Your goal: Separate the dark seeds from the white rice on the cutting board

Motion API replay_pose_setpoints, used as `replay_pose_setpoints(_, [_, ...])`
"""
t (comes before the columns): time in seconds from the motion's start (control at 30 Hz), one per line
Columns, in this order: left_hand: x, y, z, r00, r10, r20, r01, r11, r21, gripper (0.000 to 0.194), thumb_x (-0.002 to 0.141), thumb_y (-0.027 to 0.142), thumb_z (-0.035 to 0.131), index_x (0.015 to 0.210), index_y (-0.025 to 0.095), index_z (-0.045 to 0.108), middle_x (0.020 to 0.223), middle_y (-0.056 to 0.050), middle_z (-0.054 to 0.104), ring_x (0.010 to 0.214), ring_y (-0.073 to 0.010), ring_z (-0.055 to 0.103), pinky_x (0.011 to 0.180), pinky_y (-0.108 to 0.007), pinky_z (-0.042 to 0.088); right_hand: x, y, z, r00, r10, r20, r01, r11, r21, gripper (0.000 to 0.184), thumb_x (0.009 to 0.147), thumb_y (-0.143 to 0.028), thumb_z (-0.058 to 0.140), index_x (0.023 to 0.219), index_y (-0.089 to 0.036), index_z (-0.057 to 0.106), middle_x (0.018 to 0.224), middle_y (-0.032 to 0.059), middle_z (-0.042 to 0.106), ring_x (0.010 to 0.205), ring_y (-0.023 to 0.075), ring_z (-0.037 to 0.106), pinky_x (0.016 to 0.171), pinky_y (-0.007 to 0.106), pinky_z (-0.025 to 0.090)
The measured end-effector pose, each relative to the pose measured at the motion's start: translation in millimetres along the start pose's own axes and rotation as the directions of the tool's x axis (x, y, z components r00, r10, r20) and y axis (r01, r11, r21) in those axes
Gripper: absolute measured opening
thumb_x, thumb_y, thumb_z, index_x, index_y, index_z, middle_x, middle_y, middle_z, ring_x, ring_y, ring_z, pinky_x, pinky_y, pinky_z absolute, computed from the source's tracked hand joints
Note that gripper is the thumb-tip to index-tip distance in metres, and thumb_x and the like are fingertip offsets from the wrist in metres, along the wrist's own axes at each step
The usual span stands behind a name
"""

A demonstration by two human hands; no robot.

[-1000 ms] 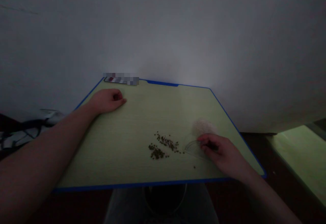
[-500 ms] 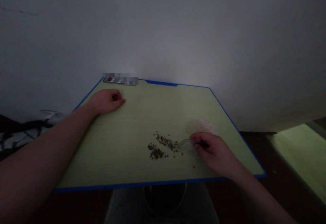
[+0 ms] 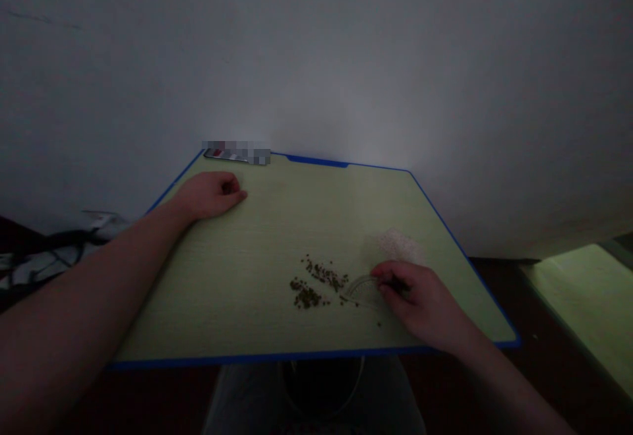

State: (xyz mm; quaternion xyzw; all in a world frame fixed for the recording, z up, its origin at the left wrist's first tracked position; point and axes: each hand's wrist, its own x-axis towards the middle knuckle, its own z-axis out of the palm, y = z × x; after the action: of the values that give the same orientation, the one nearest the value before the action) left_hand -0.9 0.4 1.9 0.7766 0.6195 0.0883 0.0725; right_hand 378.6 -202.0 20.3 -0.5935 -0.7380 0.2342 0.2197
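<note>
My right hand (image 3: 413, 296) grips a clear plastic protractor (image 3: 363, 287) between thumb and fingers. Its curved edge points left, close to the board's surface. Beside that edge lie small dark beans or seeds (image 3: 306, 296) in two loose clusters, with a few strays around them; their exact kind is hard to tell in the dim light. Behind my right hand is a pile of pale grains (image 3: 398, 244), partly hidden by it. My left hand (image 3: 210, 194) rests at the far left of the tabletop, its fingers curled into a loose fist with nothing visible in it.
The small table (image 3: 267, 224) has a blue rim and stands against a grey wall. A phone (image 3: 235, 155), partly pixelated, sits at its back left corner. Below the front edge is a dark round container (image 3: 321, 385) between my legs. Cables (image 3: 59, 254) lie at left.
The protractor has shifted slightly toward me and tilted flatter near the seeds, moving with my right hand. My left hand stays put; the view has shifted a little.
</note>
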Motion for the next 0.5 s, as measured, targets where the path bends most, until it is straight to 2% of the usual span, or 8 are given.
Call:
replay_pose_setpoints(0.3, [-1,1,-1.4,1.000,0.022,0.005,-0.022,1.000,-0.022,0.041,0.080,0.059,0.047,0.083,0.019,0.058,0.076,-0.005,0.064,0.069,-0.0194,0.055,0.062,-0.031,0.036,7,-3,5,1.000,-0.026,0.007,0.026,1.000,-0.009,0.025,0.084,-0.015,0.049,0.097,-0.020,0.069,0.082,0.0044,0.073,0.071,0.0184,0.067,0.063,0.031,0.053])
replay_pose_setpoints(0.5, [-2,0,-1.4,1.000,0.029,-0.001,-0.029,1.000,-0.012,0.040,0.081,0.058,0.048,0.083,0.019,0.057,0.075,-0.004,0.062,0.069,-0.0176,0.053,0.061,-0.030,0.035,14,-9,4,0.989,-0.109,0.099,0.112,0.994,-0.019,0.029,0.082,-0.010,0.048,0.099,-0.020,0.070,0.092,0.0053,0.074,0.084,0.0193,0.069,0.075,0.032,0.053])
